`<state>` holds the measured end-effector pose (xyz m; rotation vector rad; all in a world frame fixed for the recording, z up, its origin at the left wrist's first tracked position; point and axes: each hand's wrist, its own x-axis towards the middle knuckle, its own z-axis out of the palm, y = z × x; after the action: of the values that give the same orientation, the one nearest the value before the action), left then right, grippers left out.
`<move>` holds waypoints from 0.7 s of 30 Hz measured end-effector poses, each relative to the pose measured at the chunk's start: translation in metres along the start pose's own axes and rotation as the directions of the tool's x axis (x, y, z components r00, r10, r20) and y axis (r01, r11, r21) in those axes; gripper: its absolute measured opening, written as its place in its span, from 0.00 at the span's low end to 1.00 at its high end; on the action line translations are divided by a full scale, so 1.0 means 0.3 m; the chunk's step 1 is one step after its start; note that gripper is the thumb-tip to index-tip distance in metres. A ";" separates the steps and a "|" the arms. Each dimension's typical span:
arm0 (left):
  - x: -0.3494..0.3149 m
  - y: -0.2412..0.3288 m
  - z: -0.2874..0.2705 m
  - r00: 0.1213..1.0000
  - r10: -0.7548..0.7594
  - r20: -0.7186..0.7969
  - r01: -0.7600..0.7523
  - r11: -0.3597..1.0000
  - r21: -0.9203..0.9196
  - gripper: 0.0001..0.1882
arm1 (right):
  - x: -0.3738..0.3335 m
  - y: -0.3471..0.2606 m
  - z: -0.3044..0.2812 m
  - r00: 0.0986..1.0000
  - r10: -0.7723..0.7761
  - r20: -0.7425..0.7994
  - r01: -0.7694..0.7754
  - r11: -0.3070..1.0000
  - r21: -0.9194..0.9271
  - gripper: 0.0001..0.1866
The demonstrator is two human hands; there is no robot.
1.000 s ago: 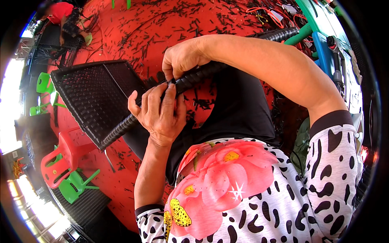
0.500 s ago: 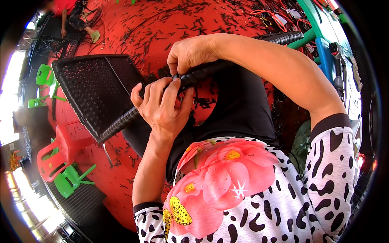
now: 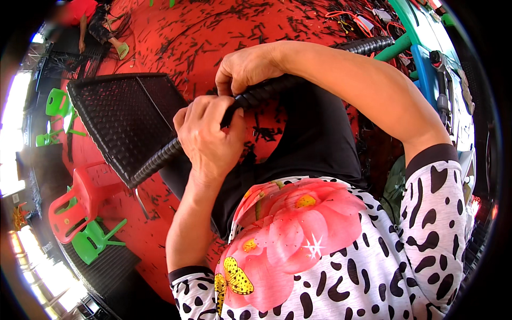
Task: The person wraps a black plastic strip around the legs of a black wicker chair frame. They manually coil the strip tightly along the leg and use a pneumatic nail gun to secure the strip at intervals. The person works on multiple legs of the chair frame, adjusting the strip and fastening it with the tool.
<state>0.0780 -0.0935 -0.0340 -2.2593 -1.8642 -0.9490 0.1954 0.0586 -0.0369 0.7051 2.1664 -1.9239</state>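
Observation:
Across my lap lies a black woven chair frame, with a wicker panel [image 3: 120, 120] at the left and a wrapped rail [image 3: 160, 160] running up to the right. My left hand [image 3: 205, 130] is closed over this rail, fingers curled across its top and thumb below. Just beyond it, my right hand [image 3: 248, 69] bends down with fingers pinched together at the far side of the rail. Whatever its fingertips hold is hidden, possibly a strip end. Black strip is wound around the rail between and beside both hands.
Short black offcuts [image 3: 213, 26] litter the red floor. Red [image 3: 72, 205] and green [image 3: 96, 240] small chairs stand at the left. Another person [image 3: 88, 21] sits at the far left. At the right are a green frame [image 3: 394, 50], a blue panel [image 3: 424, 74] and orange cords.
My left hand has shifted slightly left and its fingers have curled from a spread pose to a closed grip over the rail. My right hand stays nearly in place.

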 end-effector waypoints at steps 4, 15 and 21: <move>0.057 -0.015 -0.035 0.970 -0.098 0.222 0.141 0.973 -0.184 0.15 | 0.019 0.020 -0.016 0.998 -0.052 0.017 0.054 0.995 -0.083 0.13; 0.078 -0.026 -0.036 0.951 -0.101 0.292 0.176 0.954 -0.244 0.11 | 0.006 0.005 -0.016 1.000 -0.007 0.002 0.007 0.995 -0.104 0.12; 0.082 -0.038 -0.033 0.921 -0.151 0.359 0.261 0.924 -0.281 0.11 | -0.023 -0.013 0.001 0.975 -0.166 -0.145 0.084 0.889 -0.450 0.11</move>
<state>0.0653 -0.0733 -0.0176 -2.5846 -2.2777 -1.0226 0.1997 0.0563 -0.0305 0.6842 2.6895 -1.3686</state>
